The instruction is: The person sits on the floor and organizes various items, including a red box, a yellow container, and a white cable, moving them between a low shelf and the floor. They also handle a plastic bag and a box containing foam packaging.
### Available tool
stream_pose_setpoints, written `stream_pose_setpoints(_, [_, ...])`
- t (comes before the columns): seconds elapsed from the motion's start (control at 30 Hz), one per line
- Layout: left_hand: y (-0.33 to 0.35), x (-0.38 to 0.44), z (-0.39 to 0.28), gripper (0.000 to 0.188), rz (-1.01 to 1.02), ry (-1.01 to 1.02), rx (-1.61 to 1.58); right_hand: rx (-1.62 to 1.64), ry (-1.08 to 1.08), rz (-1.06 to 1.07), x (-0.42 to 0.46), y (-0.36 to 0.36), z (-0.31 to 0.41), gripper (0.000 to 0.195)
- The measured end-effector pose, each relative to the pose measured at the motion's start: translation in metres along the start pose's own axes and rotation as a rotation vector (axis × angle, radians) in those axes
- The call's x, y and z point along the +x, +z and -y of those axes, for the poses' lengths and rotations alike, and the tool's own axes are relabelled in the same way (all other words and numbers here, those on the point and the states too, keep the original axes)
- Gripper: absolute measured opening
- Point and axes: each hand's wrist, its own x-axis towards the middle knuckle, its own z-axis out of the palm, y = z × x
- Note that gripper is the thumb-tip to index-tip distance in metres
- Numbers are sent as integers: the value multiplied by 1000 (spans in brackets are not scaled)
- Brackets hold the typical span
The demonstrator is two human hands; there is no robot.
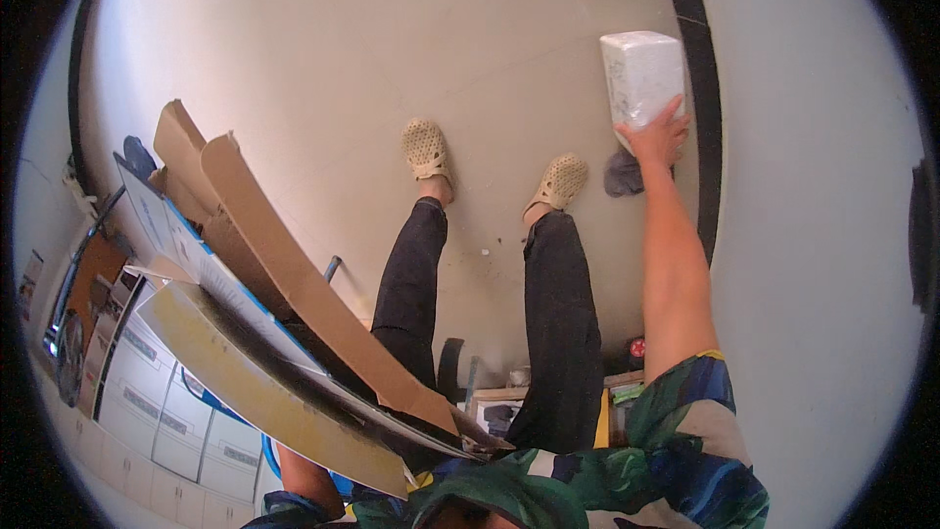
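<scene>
At the right, my right hand [656, 138] is on the near end of a white foam block [646, 77] wrapped in clear film, beside the dark baseboard. A dark grey crumpled thing [624, 173] lies on the floor just below that hand. Several flattened cardboard pieces rise at my left side: a brown carton flap [308, 279], a blue-edged printed board [213, 257] and a yellowish-grey board [272, 397]. My left arm shows at the bottom behind these boards; the left hand itself is hidden.
My two feet in beige perforated clogs [556, 182] stand on the pale floor. A white wall [808, 235] runs along the right. Behind my legs is a box or shelf [499, 394] with mixed items. White cabinets [176, 419] line the lower left, and small debris [485, 252] lies between my feet.
</scene>
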Motion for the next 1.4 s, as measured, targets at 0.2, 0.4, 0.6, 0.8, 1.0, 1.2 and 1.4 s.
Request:
stream_pose_setpoints(0.2, [-2,23,-4,35,8,-10,-12,436,-209,65,37,43,-45,121])
stream_pose_setpoints(0.4, [-46,38,2,38,15,47,39,1089,-255,614,-52,-53,-12,99])
stream_pose_setpoints(0.6, [-12,8,-31,40,112,134,7,1382,-184,770,-143,-161,-30,85])
stream_pose_setpoints(0.8, [-14,34,15,40,223,129,-92,1493,-95,810,-145,-131,-91,79])
stream_pose_setpoints(1.0, [-29,66,55,44,223,297,-59,1518,-153,782,-153,-131,-97,74])
stream_pose_setpoints(1.2, [-37,95,79,43,313,287,-288,1609,-400,571,-159,-129,-120,78])
stream_pose_setpoints(1.4, [-6,78,89,39,298,332,-346,2004,-805,497,-200,-179,-126,82])
